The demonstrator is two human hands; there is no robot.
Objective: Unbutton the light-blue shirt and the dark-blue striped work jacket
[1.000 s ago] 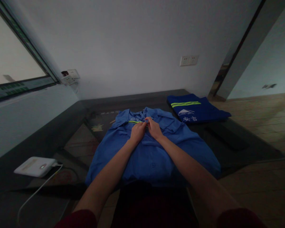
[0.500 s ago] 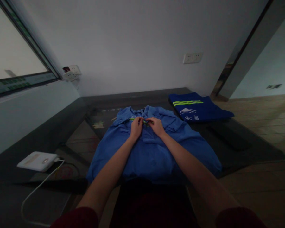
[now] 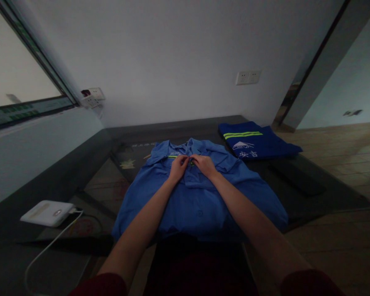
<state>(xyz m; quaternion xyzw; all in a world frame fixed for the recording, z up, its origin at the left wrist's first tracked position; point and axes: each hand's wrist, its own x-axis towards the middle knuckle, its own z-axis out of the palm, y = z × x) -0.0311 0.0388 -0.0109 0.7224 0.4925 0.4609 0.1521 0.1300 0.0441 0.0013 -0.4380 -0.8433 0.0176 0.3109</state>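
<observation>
Taking the blue shirt as the dial's centre, a smooth white slab with rounded edges, trailing a thin cable, lies between eight and nine o'clock. The blue shirt, soft and creased, spreads at the centre; near its collar at twelve, the left hand and right hand pinch its front cloth between narrowed fingertips, exact grip hidden. A folded navy garment with yellow-green stripes sits at two, a dark oblong at three. Beneath is a dark, glossy table; around it, a window at ten, pale wall at twelve, plank-patterned floor at three.
</observation>
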